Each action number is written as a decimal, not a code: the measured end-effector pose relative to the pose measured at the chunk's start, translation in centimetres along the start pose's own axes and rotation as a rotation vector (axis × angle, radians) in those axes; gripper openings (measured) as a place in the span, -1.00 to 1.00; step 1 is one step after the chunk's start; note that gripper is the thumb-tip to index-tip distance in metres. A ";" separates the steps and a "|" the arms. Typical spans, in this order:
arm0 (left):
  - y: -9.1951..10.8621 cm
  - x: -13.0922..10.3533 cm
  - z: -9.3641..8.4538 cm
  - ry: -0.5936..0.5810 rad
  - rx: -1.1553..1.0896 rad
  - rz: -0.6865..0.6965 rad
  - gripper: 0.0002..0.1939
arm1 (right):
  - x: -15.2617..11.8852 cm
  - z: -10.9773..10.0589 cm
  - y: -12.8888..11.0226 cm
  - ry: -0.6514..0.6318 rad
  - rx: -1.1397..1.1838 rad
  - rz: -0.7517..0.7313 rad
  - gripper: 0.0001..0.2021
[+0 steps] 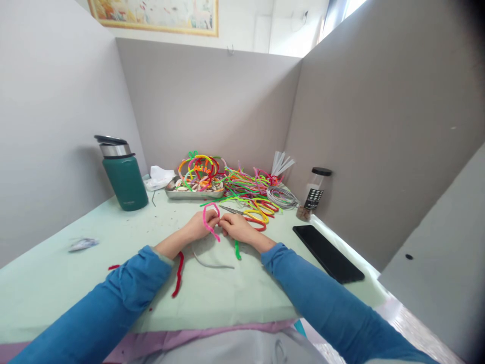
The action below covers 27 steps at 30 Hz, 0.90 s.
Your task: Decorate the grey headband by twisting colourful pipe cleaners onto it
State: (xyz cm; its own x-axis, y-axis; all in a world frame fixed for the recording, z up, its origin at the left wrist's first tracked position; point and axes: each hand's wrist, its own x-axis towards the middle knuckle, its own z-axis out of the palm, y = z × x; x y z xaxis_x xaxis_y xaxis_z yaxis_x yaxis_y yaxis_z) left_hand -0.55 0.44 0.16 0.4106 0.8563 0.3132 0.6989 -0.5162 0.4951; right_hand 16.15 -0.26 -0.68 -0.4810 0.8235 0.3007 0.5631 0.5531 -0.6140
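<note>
A pink pipe cleaner (205, 216), bent into an open loop, is held over the table by my left hand (199, 226), whose fingers are closed on it. My right hand (238, 227) pinches at the same spot, its fingertips meeting the left ones where one end of the loop runs in; the exact grip is hidden. Below my right hand a short green pipe cleaner (237, 250) shows, its upper end hidden. A grey wire (212, 265) and a dark red pipe cleaner piece (178, 275) lie nearer me. Scissors (232, 210) lie just beyond my right hand.
At the back stand a metal tray (195, 194) with coloured loops and a heap of pipe cleaners (246, 182). A grey wire coil (282, 198), a lidded jar (311, 197) and a black phone (328, 253) are on the right. A green bottle (125, 179) stands left. Grey partitions enclose the table.
</note>
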 end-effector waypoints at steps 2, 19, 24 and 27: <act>-0.1 0.0 0.0 -0.002 0.002 0.004 -0.79 | 0.0 0.0 0.0 0.001 -0.006 -0.004 -0.79; 0.2 0.0 -0.1 0.011 -0.009 0.009 -0.78 | 0.0 0.0 0.0 -0.007 -0.020 0.009 -0.78; 0.0 0.0 0.0 -0.002 -0.013 0.003 -0.79 | 0.0 0.0 0.0 -0.016 -0.011 0.014 -0.77; -0.2 0.0 0.1 -0.003 -0.016 0.004 -0.79 | 0.0 0.0 -0.1 -0.007 -0.015 0.008 -0.78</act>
State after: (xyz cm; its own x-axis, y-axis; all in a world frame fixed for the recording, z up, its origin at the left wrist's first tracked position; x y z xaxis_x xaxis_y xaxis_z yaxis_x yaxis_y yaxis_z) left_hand -0.60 0.54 0.03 0.4155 0.8541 0.3130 0.6878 -0.5202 0.5063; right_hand 16.12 -0.27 -0.61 -0.4813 0.8270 0.2905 0.5769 0.5484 -0.6054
